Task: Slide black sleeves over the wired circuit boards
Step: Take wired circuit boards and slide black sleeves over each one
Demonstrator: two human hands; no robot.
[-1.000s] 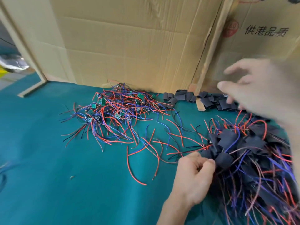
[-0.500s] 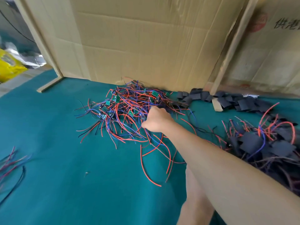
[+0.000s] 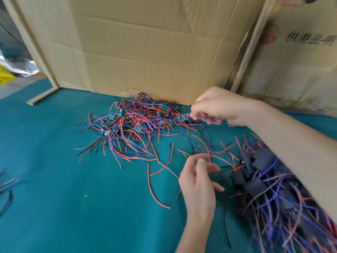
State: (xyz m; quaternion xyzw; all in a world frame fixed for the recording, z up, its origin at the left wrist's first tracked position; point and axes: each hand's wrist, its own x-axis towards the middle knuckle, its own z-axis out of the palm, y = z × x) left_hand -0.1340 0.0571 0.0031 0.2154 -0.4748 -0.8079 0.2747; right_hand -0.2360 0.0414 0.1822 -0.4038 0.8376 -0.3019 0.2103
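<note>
A tangle of wired circuit boards (image 3: 135, 125), small green boards with red, blue and black leads, lies on the green mat (image 3: 54, 179) against the cardboard. My right hand (image 3: 220, 106) reaches over its right edge and pinches one circuit board (image 3: 183, 117) by its blue leads, lifted just off the heap. My left hand (image 3: 198, 178) hovers lower, fingers loosely curled, with nothing plainly in its grip; thin wires run by its fingertips. A heap of boards in black sleeves (image 3: 264, 179) lies to the right, partly under my right forearm.
Cardboard walls (image 3: 155, 52) close off the back and the right. A wooden strip (image 3: 43, 95) lies at the back left. A few loose wires (image 3: 5, 189) sit at the mat's left edge. Single red wires (image 3: 156, 194) trail across the middle.
My right hand went from the sleeves at the back right into the bare-board tangle and has drawn back right with one board. My left hand has come off the sleeved heap.
</note>
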